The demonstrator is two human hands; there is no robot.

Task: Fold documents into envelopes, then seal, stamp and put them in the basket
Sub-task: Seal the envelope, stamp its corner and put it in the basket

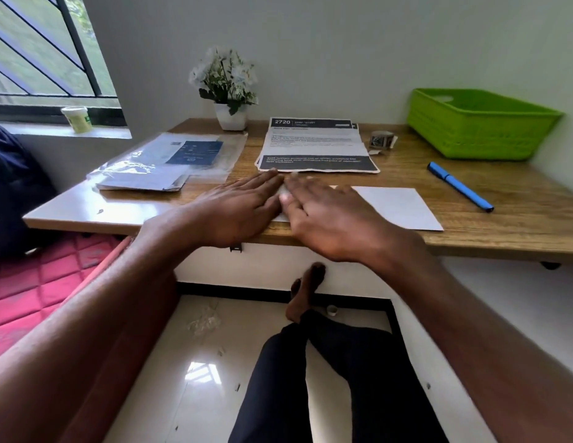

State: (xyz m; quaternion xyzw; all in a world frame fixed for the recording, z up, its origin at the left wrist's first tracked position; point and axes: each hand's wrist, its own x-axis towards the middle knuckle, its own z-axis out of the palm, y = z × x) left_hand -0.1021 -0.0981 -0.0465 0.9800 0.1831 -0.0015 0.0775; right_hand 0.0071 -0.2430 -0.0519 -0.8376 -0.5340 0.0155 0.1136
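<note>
Two hands lay flat on one white rectangular sheet of paper (394,206) at the front edge of the wooden desk (518,225). The left hand (237,206) and the right hand (326,219) pressed side by side with straight fingers, nothing curled round the sheet; the hands covered the paper's left part, so whether it was an envelope or a folded document could not be told. Behind them, toward the middle of the desk, sat one stack of printed documents with dark header bands (315,145) (at least two sheets, judging by the offset edges). One clear plastic sleeve of envelopes with a dark blue card (170,161) lay near the left edge. One small roll of stamps (381,139) stood just right of the printed stack. One blue marker pen (459,187) lay toward the right edge, apart from the white sheet. One green plastic basket (477,126) occupied the back right corner. One white pot of pale flowers (229,91) stood at the back edge.
</note>
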